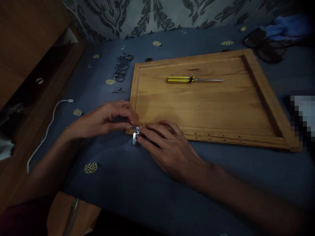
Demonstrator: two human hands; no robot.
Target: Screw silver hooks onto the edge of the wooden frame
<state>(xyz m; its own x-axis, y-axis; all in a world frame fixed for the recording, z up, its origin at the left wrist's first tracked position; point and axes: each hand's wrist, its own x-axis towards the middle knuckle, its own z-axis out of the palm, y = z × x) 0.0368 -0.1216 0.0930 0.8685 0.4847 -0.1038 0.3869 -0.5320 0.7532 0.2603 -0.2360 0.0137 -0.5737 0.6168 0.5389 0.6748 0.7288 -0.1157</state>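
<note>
A small shiny metal hook (134,138) sits at the near left corner of the framed wooden board (197,109), its curved end hanging over the edge. The thumb and a finger of my right hand (169,149) grip the hook, and the other fingers rest over the board's near rail. Just left of it, my left hand (110,116) pinches thumb and finger together at the hook's mounting plate. What lies in that pinch is too small to make out. Several dark holes run along the near rail. On the board lies a yellow and black screwdriver (180,79), its shaft to the right.
Several screws (118,90) and a pile of metal hooks (122,67) lie left of the board on the dark blue patterned cloth (105,190). A white cable (52,121) runs along the left. Dark glasses (269,49) and a blue cloth (287,28) are at the far right.
</note>
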